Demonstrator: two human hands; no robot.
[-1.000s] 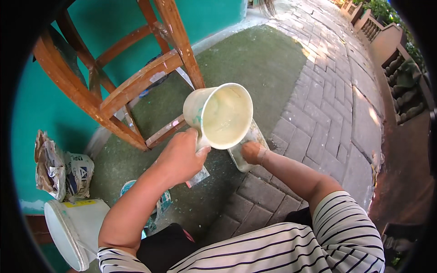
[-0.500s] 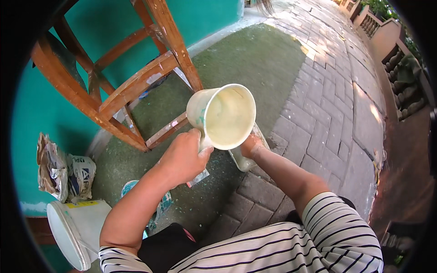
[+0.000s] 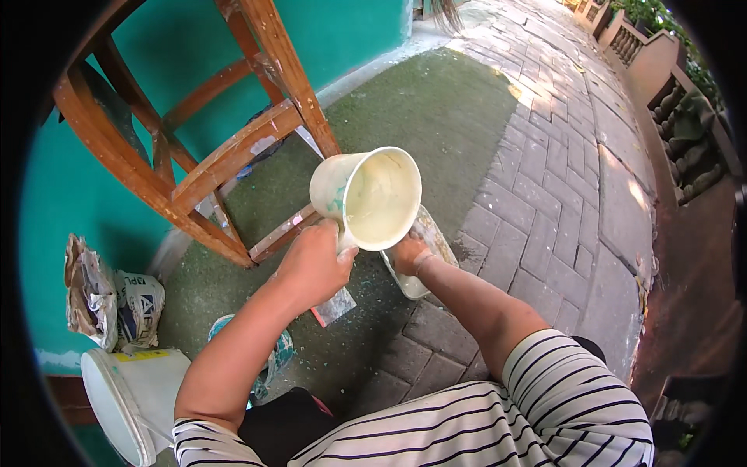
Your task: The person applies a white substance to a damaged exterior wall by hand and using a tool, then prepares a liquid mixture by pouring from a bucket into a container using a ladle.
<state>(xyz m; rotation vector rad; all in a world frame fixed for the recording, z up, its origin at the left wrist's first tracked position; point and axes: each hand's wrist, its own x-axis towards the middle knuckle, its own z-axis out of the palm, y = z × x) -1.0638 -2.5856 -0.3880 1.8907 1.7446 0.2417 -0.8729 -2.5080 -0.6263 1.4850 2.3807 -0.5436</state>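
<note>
My left hand [image 3: 315, 265] grips the handle of a large white plastic dipper [image 3: 327, 187], splashed with green on its outside. The dipper is tilted with its mouth toward me, and its inside looks pale cream; how much is liquid I cannot tell. Below and to the right of it, a shallow whitish tray [image 3: 440, 243] lies on the ground. My right hand [image 3: 408, 254] reaches down into this tray, its fingers mostly hidden beneath the dipper's rim and within the tray.
A paint-spotted wooden stool [image 3: 233, 152] stands ahead left by a green wall [image 3: 342, 39]. On the left are crumpled bags [image 3: 140, 303] and a white bucket [image 3: 140, 397]. A teal-smeared container [image 3: 282, 350] is partly behind my left forearm. A flat scraper-like piece [image 3: 334, 307] lies nearby.
The dipper and my left hand have shifted slightly left. My right hand has also moved a little left, and more of the tray shows.
</note>
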